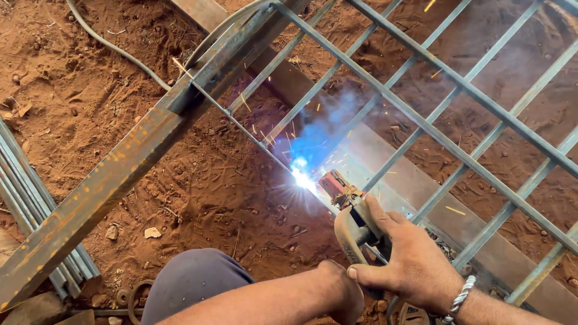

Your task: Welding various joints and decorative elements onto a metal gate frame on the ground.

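Note:
My right hand (409, 259) grips a welding electrode holder (355, 225) with a reddish clamp head. Its tip meets a thin rod of a grey metal grille (421, 126), where a bright white-blue arc (301, 176) throws sparks and blue smoke. My left hand (343, 295) is curled into a fist just below the holder, against the right hand's thumb, and I cannot see anything inside it. A knee in dark cloth (192, 280) sits at the bottom centre.
A rusty steel bar (108, 174) runs diagonally from lower left to the grille's corner. A bundle of grey metal bars (30, 204) lies at the left edge. A cable (120, 51) crosses the red dirt ground. A flat plank (421, 186) lies under the grille.

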